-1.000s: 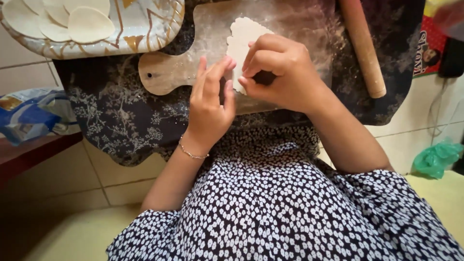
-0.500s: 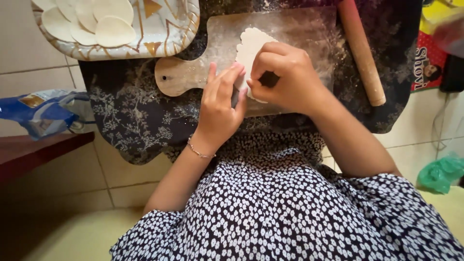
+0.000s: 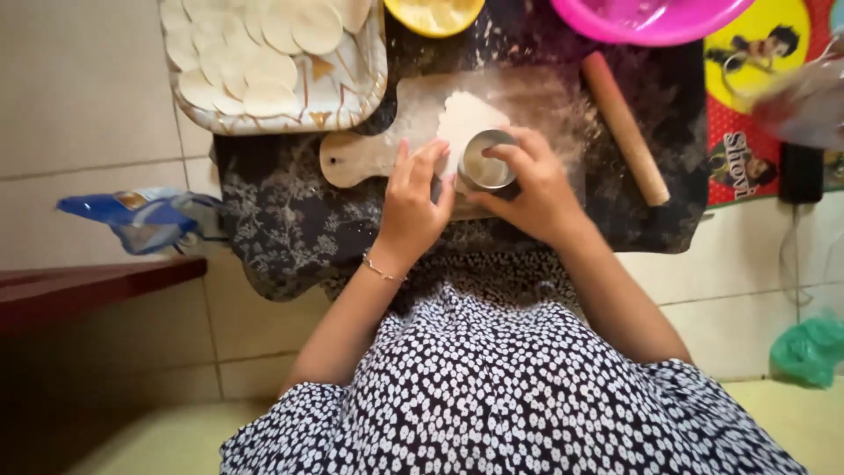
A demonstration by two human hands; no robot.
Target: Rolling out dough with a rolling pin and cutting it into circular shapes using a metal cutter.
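From the head view, I look straight down at my two hands working on a floured wooden board. The board lies on a dark floral cloth, its long axis running left to right, with its short handle pointing left.

My right hand grips a small round metal cutter, fingers curled around its far and right sides. The cutter stands upright with its open mouth facing up at me, so its axis runs vertically, down into the board. It sits on the near edge of a thin piece of rolled dough, which spreads away from me over the board.

My left hand lies just beside the cutter on its left, fingers stretched out and close together, their tips touching the dough and the cutter's rim. It holds nothing and only presses flat.

A wooden rolling pin rests to the right of the board, apart from my hands, its long axis running diagonally from far-left to near-right.

Beyond the board on the left, a patterned tray holds many cut dough rounds, overlapping one another. A yellow bowl and a pink bowl stand at the far edge.
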